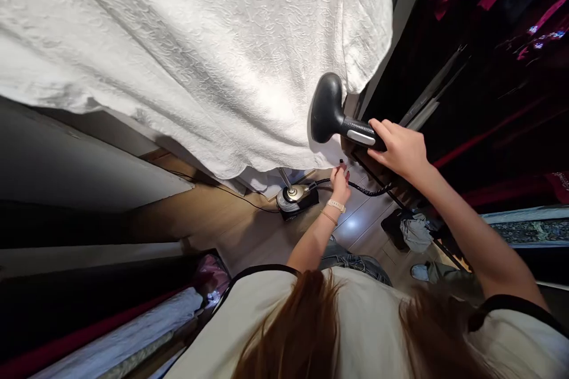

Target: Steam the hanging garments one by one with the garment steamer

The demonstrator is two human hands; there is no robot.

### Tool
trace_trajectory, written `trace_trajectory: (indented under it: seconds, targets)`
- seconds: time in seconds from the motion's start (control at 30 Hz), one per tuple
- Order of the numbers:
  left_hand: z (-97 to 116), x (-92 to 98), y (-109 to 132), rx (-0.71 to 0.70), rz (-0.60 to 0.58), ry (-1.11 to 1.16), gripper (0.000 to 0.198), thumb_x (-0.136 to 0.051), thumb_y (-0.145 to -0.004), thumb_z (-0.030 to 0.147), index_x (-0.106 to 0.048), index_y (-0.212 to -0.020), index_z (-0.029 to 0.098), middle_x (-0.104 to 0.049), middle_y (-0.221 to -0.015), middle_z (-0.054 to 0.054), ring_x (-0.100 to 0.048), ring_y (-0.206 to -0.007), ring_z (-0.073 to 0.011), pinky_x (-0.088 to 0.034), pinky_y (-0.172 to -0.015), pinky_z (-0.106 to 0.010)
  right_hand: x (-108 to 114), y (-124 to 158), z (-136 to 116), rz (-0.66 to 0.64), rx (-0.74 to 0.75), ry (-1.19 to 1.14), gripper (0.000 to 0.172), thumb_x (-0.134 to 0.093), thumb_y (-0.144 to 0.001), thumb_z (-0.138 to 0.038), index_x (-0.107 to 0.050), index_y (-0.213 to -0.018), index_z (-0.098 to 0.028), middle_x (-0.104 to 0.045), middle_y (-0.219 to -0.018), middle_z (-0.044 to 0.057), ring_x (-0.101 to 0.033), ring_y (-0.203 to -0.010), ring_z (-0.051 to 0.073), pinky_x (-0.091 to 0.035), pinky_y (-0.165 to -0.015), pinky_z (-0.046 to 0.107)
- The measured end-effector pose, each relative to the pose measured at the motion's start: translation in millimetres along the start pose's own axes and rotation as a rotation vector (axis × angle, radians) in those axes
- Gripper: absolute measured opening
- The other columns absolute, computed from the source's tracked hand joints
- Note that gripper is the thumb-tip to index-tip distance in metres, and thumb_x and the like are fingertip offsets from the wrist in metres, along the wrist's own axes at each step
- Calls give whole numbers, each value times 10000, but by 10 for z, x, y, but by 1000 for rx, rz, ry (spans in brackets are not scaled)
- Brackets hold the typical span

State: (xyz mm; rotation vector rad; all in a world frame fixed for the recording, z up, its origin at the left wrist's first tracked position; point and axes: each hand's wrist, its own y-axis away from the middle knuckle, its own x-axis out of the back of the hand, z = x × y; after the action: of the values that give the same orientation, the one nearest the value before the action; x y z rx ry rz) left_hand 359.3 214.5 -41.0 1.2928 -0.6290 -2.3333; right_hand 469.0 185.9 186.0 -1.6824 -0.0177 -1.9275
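A large white textured cloth [213, 65] hangs in front of me, with soft folds running down to its lower hem. My right hand [402, 149] is closed around the handle of a black garment steamer [328, 108], whose head lies against the cloth near its lower right edge. Lower down, my left hand [340, 182] pinches the bottom hem of the cloth, just under the steamer head. A dark ribbed hose [371, 192] passes behind my left hand toward the steamer base [293, 198] on the floor.
A thin black cord [231, 194] trails over the wooden floor [249, 234] to the base. Dark and magenta garments [498, 71] hang at the right. Folded fabrics [128, 331] lie at the lower left. Crumpled light cloth [416, 233] sits low on the right.
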Motion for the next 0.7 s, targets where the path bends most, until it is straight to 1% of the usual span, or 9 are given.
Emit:
trace_trajectory:
  seconds: [0.1,0.2,0.27,0.47,0.53,0.6,0.7]
  targets:
    - [-18,-4,123,70,-2,89,126,-644,-892,75,-616,-858,193,-677,-950,-4,-641,-828,-88,-466,-690,-195,222,-176,-3,-47,59,101,521,-578,-938,-350,-501,-1406,-134,-669,-1108,123,-607,-926,252,-289,-631,299]
    - [-28,-18,214,135,-10,174,154,-630,-894,46,-595,-841,186,-678,-939,-18,-675,-847,-106,-507,-692,-209,282,-227,-33,-76,92,173,524,-577,-947,-332,-482,-1414,-116,-664,-1108,135,-603,-914,257,-262,-622,294]
    - [-35,-29,260,168,-4,217,163,-631,-895,36,-590,-836,182,-683,-938,-25,-689,-849,-110,-515,-676,-201,237,-198,-68,-106,118,202,526,-593,-937,-316,-485,-1410,-112,-662,-1104,139,-603,-907,257,-263,-615,300]
    - [-39,-60,347,221,46,282,201,-588,-921,0,-597,-830,179,-671,-857,-5,-669,-742,-71,-464,-580,-144,-113,35,-199,-257,174,209,563,-641,-912,-286,-489,-1425,-112,-666,-1128,138,-618,-929,256,-302,-608,333]
    - [-37,-72,356,227,49,292,200,-578,-936,3,-609,-834,173,-668,-833,-3,-661,-721,-63,-455,-562,-131,-165,92,-210,-294,178,200,555,-642,-910,-282,-498,-1418,-109,-668,-1132,133,-621,-942,255,-309,-606,338]
    - [-35,-83,356,234,55,296,187,-587,-949,25,-617,-831,167,-667,-817,-5,-650,-699,-57,-457,-551,-122,-123,109,-204,-279,173,191,547,-622,-920,-291,-496,-1422,-114,-669,-1133,127,-617,-942,253,-312,-607,337]
    - [-35,-98,349,243,66,294,168,-612,-950,47,-624,-827,160,-667,-805,-10,-645,-687,-57,-494,-583,-119,80,59,-182,-170,107,189,545,-560,-943,-319,-467,-1444,-124,-659,-1143,134,-601,-935,255,-317,-615,328]
